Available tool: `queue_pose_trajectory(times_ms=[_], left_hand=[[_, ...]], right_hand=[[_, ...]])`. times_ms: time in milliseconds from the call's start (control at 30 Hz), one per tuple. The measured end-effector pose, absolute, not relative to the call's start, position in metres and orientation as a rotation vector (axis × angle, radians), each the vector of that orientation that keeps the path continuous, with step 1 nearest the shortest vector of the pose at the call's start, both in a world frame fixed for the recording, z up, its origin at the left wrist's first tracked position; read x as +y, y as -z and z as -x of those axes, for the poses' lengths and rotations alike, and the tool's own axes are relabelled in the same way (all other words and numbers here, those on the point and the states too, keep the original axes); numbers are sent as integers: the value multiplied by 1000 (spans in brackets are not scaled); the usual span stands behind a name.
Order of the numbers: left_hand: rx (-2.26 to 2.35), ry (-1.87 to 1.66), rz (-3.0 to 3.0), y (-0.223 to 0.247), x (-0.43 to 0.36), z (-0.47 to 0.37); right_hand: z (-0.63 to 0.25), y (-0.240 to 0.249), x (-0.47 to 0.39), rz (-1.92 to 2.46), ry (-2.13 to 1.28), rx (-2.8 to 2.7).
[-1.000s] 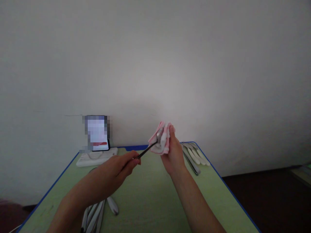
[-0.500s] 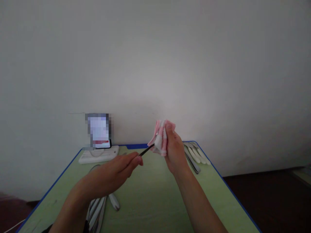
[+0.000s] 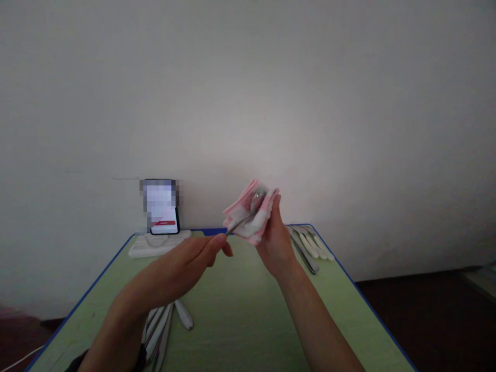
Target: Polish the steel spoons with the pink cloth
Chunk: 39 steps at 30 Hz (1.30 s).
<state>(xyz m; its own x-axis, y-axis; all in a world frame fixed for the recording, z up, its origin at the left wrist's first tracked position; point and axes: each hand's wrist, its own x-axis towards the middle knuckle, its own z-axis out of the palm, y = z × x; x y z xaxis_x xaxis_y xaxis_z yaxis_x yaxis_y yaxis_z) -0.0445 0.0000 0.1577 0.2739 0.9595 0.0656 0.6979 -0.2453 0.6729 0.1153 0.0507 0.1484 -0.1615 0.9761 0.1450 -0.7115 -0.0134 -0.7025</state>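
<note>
My left hand (image 3: 205,253) is closed on the handle of a metal spoon (image 3: 257,199), which points up and to the right. The spoon's shiny bowl lies against a pink and white cloth (image 3: 248,206), its edges folded up on both sides. My right hand (image 3: 276,248) grips this cloth from behind and below, with most of its fingers hidden. Both hands are raised over the green table (image 3: 232,320).
Several pieces of cutlery (image 3: 157,330) lie under my left forearm. More cutlery, some with white handles (image 3: 310,245), lies at the back right. A phone (image 3: 165,222) stands on a white base (image 3: 155,247) at the back left, near the wall (image 3: 310,103).
The cloth has opened out and tilted left, so the spoon's bowl now shows where it was wrapped. My left hand has shifted slightly up and right, still on the handle.
</note>
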Motion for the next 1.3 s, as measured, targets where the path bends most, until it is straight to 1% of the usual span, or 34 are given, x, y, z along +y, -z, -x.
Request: queue_pose_trajectory(times_ms=[100,200,267,400,533,633,800,933,1100,1300], left_hand=[[1425,-612,-2010,-159,-1,45],[1328,-671,-1923,-159,-4,46],[1293,-683,-1910,-160,-6,46],[1373,-770,-1941,-161,-6,48],[1293,-918,-1687,-162,-5,50],[1237,-954,-1536,-163,-7,50],[1197,-1015,-1547,-162,-6,48],[1166,-982,-1606,-161,-4,49],[1364,-892,-1875,-166,-5,45],[1648,-928,-2030,-169,-8,35]], right_hand=[[-115,-154,48,349,-1752,-632],[-116,-157,48,280,-1876,-600],[-116,-158,47,282,-1877,-595],[-115,-158,45,306,-1826,-589],[-114,-161,41,243,-1838,-615],[-113,-163,40,233,-1820,-625],[-113,-163,41,219,-1803,-618],[-115,-165,42,238,-1833,-708],[-118,-167,40,328,-1767,-768],[-112,-163,33,502,-1531,-903]])
